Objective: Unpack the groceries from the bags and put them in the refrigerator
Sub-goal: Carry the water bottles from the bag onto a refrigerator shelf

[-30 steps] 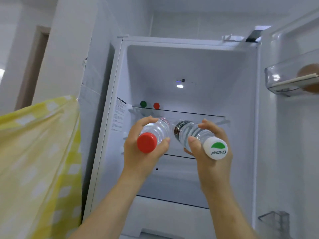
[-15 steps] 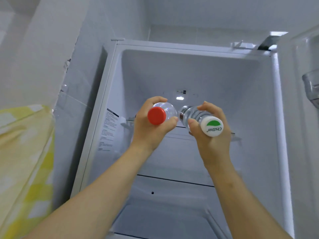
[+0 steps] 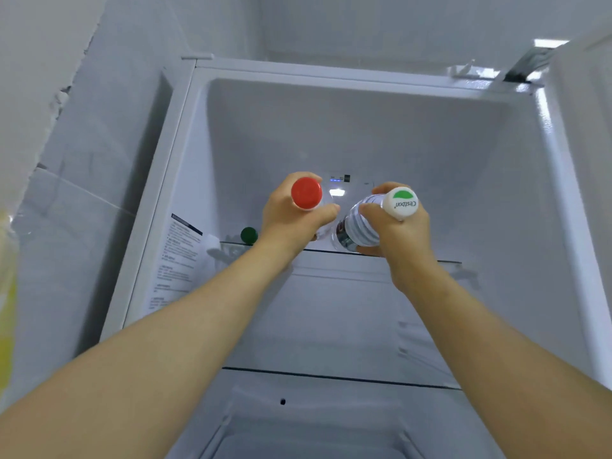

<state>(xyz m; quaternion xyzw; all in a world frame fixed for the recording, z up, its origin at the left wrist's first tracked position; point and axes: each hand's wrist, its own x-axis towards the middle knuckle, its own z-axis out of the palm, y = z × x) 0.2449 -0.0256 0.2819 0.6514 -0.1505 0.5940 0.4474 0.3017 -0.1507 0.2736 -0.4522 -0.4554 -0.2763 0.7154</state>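
Red-capped bottle (image 3: 306, 193) and white-capped bottle (image 3: 359, 226) are held over the top shelf (image 3: 452, 261) of the refrigerator (image 3: 331, 127). The left hand (image 3: 291, 223) wraps the first and the right hand (image 3: 400, 236) the second, fingers curled round the bodies. They are probably full, heavy and slick, so grip mid-body. A green cap (image 3: 249, 235) stands at nine o'clock, near the left hand.
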